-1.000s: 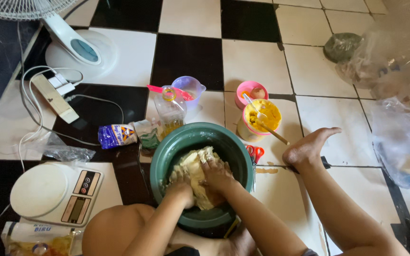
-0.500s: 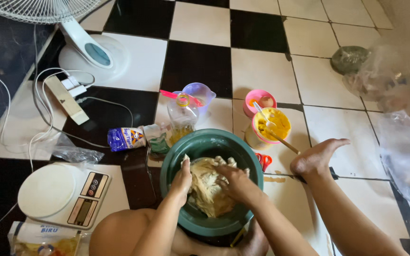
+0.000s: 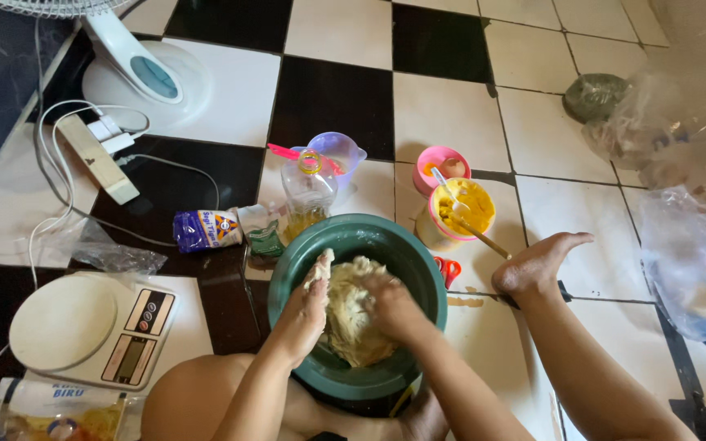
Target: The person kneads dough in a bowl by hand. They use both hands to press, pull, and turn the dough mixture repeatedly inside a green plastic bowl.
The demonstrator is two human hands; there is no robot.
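**Pale dough in a green bowl on the tiled floor**

The dough [image 3: 351, 314] is a pale cream, rough-surfaced lump, shaggy and uneven, not smooth. It sits in the bottom of the green bowl [image 3: 418, 253], filling most of the well and rising a little toward the rim on the near-left side. Bits of it cling to the fingers pressed into it. The green bowl is round, deep and dark green, with a smooth, slightly glossy wall and a thick rim. It stands upright on the black-and-white tiled floor [image 3: 345, 98], straddling a black tile and a white one, tucked close between the person's legs.
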